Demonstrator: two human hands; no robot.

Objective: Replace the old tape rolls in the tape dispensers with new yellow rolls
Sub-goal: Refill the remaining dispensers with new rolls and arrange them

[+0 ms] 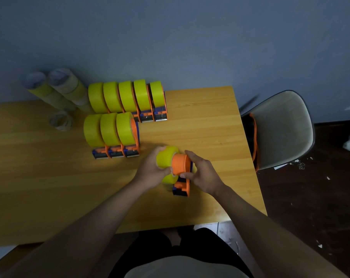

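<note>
1. While seated at a wooden table (210, 121), a person's left hand (152, 171) grips a round yellow tape roll (166, 157) as the right hand (202, 175) clasps an orange plastic tape dispenser (182, 167).
2. Eight loaded dispensers (118, 117) stand in two rows behind.

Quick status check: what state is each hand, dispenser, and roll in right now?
left hand: grips yellow roll
right hand: holds orange dispenser
orange dispenser: on the table, roll at its hub
back row: five loaded, upright
front row: three loaded, upright
used core: lying on table
</note>
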